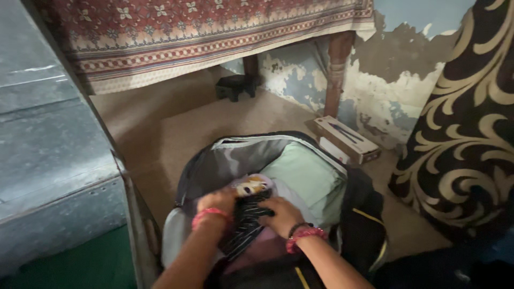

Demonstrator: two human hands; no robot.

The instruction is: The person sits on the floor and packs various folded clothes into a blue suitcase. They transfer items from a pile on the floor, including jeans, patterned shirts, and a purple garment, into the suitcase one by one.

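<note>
striped cloth [243, 222] under both hands' fingers [263, 210]

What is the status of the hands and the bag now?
Left hand and right hand both press on dark striped cloth inside open backpack. Pale green folded cloth packed beside. Nothing blocks the hands.

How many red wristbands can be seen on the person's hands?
2: one red wristband on the left hand, another on the right hand; others may be hidden.
</note>
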